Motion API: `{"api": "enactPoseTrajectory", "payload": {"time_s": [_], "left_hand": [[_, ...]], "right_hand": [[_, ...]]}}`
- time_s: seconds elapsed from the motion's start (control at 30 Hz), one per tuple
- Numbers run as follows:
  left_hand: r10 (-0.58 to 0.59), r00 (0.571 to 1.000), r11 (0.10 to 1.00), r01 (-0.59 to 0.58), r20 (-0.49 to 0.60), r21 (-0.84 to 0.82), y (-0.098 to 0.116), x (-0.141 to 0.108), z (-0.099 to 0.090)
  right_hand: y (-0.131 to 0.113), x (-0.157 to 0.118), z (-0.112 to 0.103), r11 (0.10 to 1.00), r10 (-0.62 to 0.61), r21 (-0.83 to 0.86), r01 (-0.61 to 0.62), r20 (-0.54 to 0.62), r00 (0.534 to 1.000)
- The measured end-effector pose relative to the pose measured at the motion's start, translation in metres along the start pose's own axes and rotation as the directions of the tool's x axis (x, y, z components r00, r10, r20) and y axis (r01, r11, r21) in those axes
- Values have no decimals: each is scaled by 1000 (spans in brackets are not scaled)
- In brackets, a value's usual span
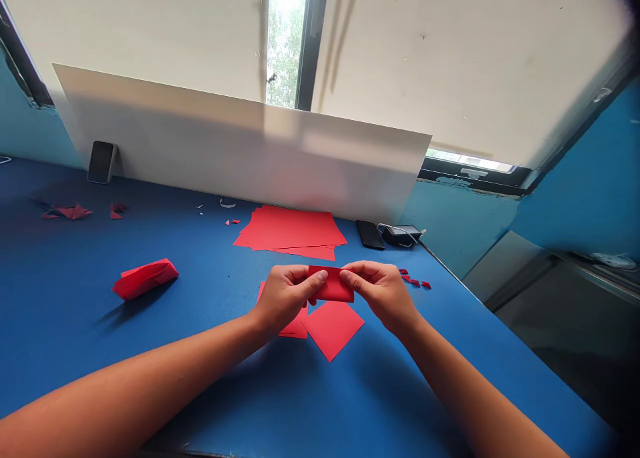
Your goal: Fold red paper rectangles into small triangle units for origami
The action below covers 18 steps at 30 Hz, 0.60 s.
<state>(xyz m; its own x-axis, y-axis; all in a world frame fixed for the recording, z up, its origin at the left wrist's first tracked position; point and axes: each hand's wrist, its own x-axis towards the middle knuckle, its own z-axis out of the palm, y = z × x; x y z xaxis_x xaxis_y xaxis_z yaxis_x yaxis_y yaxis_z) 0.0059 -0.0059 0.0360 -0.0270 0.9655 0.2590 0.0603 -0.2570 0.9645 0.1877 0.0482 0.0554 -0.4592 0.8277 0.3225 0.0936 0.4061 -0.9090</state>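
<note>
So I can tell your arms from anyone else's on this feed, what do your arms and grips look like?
Your left forearm and right forearm are bare, with no sleeves. Your left grip and right grip are bare hands; no gloves, rings, watches or cables show.

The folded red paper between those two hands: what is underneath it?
Below the folded red paper, held by the left hand and right hand, lie a red paper square and another red piece on the blue table. The left hand hides part of that piece.
</note>
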Motion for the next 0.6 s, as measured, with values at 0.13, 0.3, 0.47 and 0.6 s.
{"api": "enactPoseTrajectory", "payload": {"time_s": [0.13, 0.3, 0.47, 0.6], "left_hand": [[1, 1000, 1000, -1, 5, -6, 0, 0, 0], [-3, 1000, 1000, 3, -2, -10, -1, 0, 0], [6, 1000, 1000, -6, -2, -13, -1, 0, 1], [6, 1000, 1000, -6, -9, -4, -1, 0, 1]], "right_hand": [[0, 0, 0, 1000, -2, -8, 2, -4, 1000], [0, 0, 0, 1000, 0, -7, 0, -8, 1000], [1, 0, -1, 1000, 5, 11, -5, -2, 1000], [0, 0, 0, 1000, 8, 21, -8, -2, 1000]]}}
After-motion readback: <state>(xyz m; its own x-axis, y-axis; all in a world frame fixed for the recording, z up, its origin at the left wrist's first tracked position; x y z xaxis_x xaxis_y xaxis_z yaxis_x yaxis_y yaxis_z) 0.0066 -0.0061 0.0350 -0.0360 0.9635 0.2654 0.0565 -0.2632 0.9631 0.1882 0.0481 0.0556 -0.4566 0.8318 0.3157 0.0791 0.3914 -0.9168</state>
